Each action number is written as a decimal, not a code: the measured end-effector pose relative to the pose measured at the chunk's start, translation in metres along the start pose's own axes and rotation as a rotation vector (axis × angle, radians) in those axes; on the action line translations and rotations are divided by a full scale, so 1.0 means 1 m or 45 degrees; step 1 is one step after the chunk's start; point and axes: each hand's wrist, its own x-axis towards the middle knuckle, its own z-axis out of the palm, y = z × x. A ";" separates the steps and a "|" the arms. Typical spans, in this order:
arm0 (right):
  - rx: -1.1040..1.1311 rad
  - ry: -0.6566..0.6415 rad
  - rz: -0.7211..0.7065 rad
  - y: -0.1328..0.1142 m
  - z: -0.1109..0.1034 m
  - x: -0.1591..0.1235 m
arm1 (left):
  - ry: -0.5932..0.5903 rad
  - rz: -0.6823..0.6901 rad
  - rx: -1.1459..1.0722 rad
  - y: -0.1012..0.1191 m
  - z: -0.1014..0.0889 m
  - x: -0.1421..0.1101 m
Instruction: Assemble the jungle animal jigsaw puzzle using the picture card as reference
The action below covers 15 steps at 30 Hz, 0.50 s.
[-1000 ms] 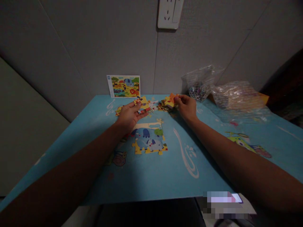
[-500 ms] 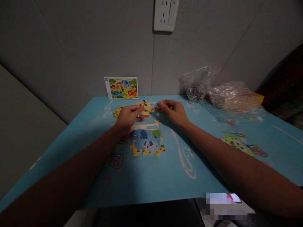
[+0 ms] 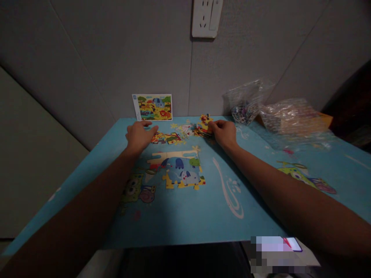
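Observation:
My right hand (image 3: 225, 133) pinches a yellow puzzle piece (image 3: 205, 120) with red and dark patches, holding it up over a small pile of puzzle pieces (image 3: 199, 132). To the left, my left hand (image 3: 140, 135) hovers with its fingers apart and holds nothing. Just right of it lie several loose puzzle pieces (image 3: 172, 138) in yellow, green and red. Nearer to me is a joined section of puzzle (image 3: 184, 172) showing blue elephants, with knobbed edges at its bottom and right.
A picture card (image 3: 155, 108) of the animal scene leans on the wall at the back. Clear plastic bags (image 3: 290, 117), one with small dark contents (image 3: 243, 112), lie at the back right. A wall socket (image 3: 206, 19) is above. The tabletop (image 3: 185, 227) has a blue cartoon cover.
My left hand has let go of the yellow piece and moved left, its fingers opening. My right hand has moved slightly right and now holds a yellow piece up.

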 end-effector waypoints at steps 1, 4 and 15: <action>0.034 -0.013 0.028 0.001 0.001 0.001 | -0.071 -0.022 0.089 0.001 0.000 -0.001; 0.102 -0.027 0.080 0.002 0.004 0.003 | -0.288 0.011 0.237 0.008 0.002 -0.009; 0.016 -0.120 -0.355 -0.028 0.003 -0.026 | -0.301 0.455 0.306 0.021 0.009 -0.021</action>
